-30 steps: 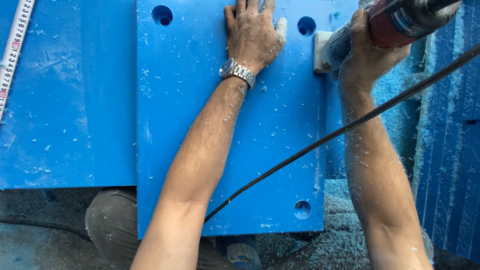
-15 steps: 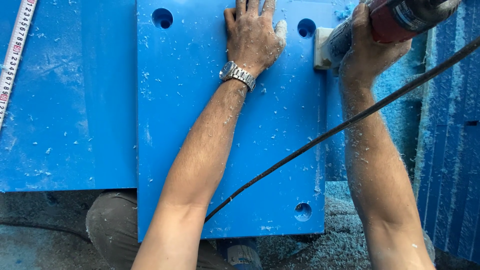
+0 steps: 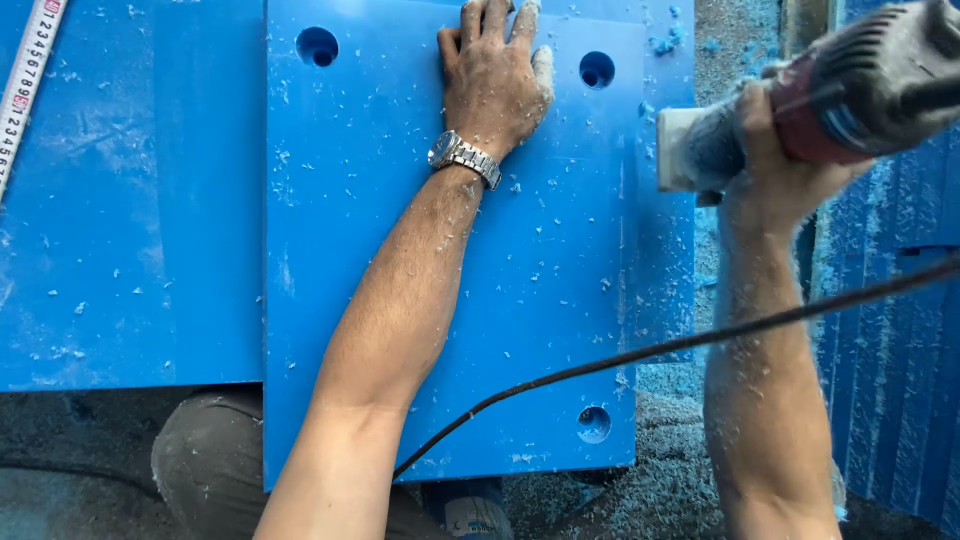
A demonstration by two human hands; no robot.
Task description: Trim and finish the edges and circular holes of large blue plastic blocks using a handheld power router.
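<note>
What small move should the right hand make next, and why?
Probably ease the power tool in the right hand further along the blue panel's right edge. Its head sits at that edge, shavings lie around, and the left hand presses the panel flat.

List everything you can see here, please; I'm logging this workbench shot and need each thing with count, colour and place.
plastic panel: one, blue, centre, lying flat under the left hand
drilled holes: four in view, round, near the panel's corners
second blue sheet: one, blue, left of the panel
tape measure: one, white with red and black marks, top left edge
power tool: one, red and grey, top right, at the panel's right edge
power cord: one, black, running from right edge across the panel to the bottom
shavings: many, blue, on the floor at lower right
wristwatch: one, silver, left wrist
left hand: flat on the panel, top centre
right hand: gripping the power tool
</note>
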